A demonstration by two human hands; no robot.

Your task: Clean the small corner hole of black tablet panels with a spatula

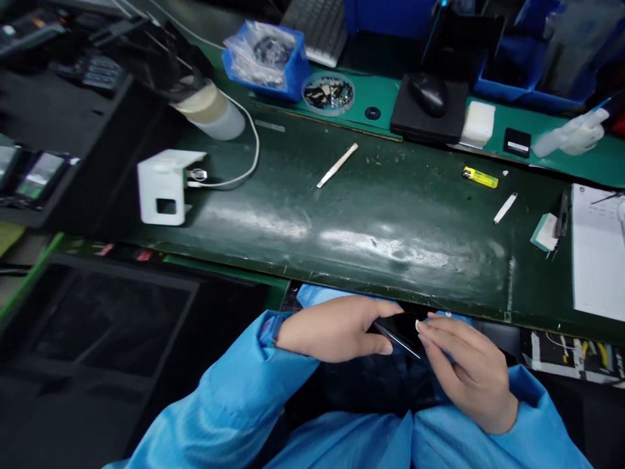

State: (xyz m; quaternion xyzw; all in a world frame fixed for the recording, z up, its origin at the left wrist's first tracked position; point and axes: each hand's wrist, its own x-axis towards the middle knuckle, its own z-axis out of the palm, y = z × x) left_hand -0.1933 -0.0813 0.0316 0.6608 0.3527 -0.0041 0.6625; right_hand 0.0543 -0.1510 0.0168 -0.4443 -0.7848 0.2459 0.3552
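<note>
Over my lap, below the front edge of the bench, I hold a dark, glossy smartphone [401, 326]. My left hand [342, 326] is closed round its left end, with the thumb along the near edge and the fingers on the far side. At the phone's right end is my right hand [463, 361], its fingers bent and pressed together with the tips on the phone. The right thumb is mostly hidden, and so is the phone's underside. Blue sleeves [244, 371] cover both forearms.
The green bench [273, 247] bears a white bracket [163, 189] with a cable, a white stick [338, 165], a yellow lighter [481, 177] and paper [598, 260]. Behind stand a blue bin [293, 71], a round dish [328, 94] and a mouse [428, 93]. A bottle [215, 114] is at left.
</note>
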